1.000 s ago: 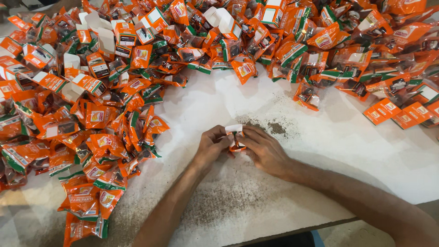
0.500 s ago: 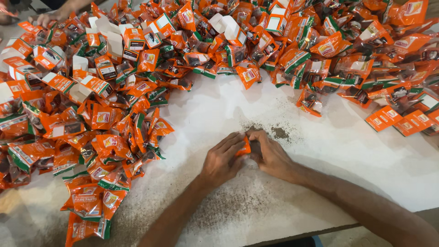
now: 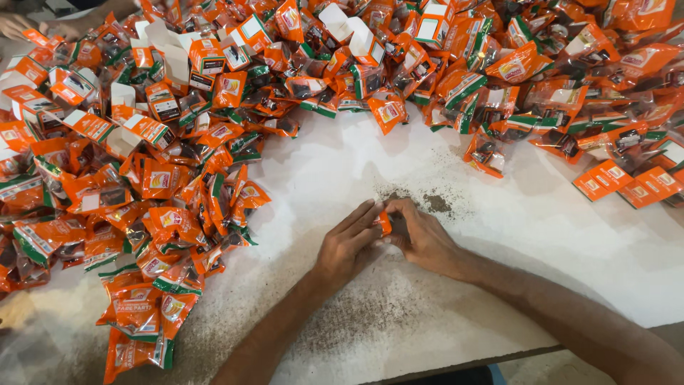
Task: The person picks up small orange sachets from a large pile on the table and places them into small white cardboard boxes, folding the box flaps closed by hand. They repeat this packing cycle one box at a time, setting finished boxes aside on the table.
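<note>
My left hand (image 3: 348,246) and my right hand (image 3: 423,239) meet at the middle of the white table (image 3: 556,235), low against its surface. Between their fingertips they pinch a small orange packet (image 3: 384,222); only a sliver of it shows, the rest is hidden by the fingers. Just beyond the hands lies a patch of dark powder or grit (image 3: 436,202) on the table.
A big heap of orange-and-green packets (image 3: 178,207) curves around the left and far sides. Small orange-and-white cartons (image 3: 146,130) are mixed in at the back left. Flat orange cartons (image 3: 603,178) lie at right. Another person's hand (image 3: 16,27) shows at the top left corner.
The hands have closed tighter over the small packet and pressed lower to the table. Its white part, visible a second ago, is now covered by my fingers.
</note>
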